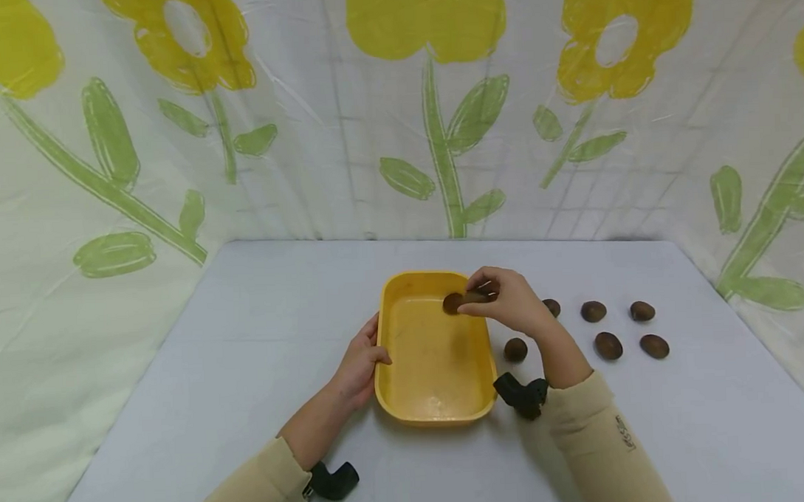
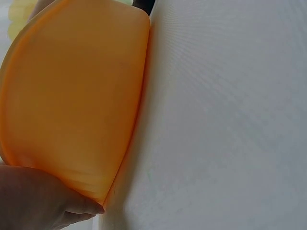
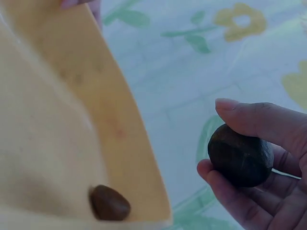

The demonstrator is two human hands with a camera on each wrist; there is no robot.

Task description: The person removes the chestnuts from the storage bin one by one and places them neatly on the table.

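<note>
A yellow plastic tray (image 1: 437,408) stands on the table in front of me. My left hand (image 1: 361,363) grips its left side, with the thumb over the rim; the left wrist view shows the fingers against the tray's outer wall (image 2: 76,96). Above the tray's far right corner, my right hand (image 1: 506,299) pinches a brown chestnut (image 3: 240,155) between thumb and fingers. Another chestnut (image 3: 110,203) lies inside the tray, by the far right corner.
Right of the tray, several more chestnuts (image 1: 608,346) lie spread on the white table (image 1: 258,322). One chestnut (image 1: 515,350) sits close to the tray's right wall, and another (image 1: 552,308) is partly hidden by the right hand. A flower-printed curtain (image 1: 306,158) hangs behind the table.
</note>
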